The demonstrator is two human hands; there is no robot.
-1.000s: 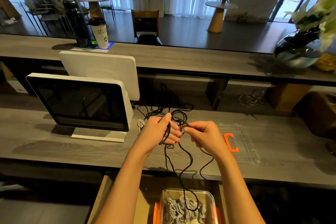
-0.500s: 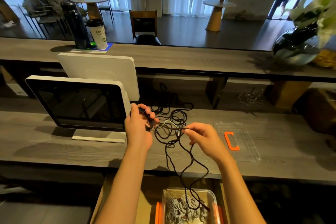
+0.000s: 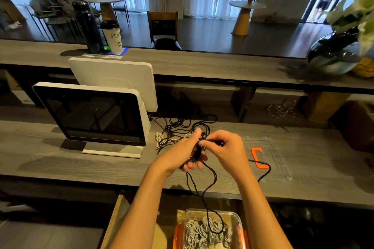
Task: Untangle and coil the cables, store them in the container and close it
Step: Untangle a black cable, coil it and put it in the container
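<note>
A white-framed dark screen [image 3: 93, 114] stands on the grey wooden counter [image 3: 50, 159]. The left hand [image 3: 180, 155] grips a thin black cable [image 3: 210, 186], apparently coiled; the right hand [image 3: 226, 151] pinches it. Slack drops into a clear orange-clipped plastic container [image 3: 236, 220] below.

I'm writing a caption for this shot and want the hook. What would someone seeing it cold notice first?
First, the two hands at the centre: the left hand and right hand meet over a black cable being wound into a coil. Loose loops of it trail down into the open clear container at the bottom edge, with a tangle behind on the counter. The container's lid with its orange clip lies to the right.
</note>
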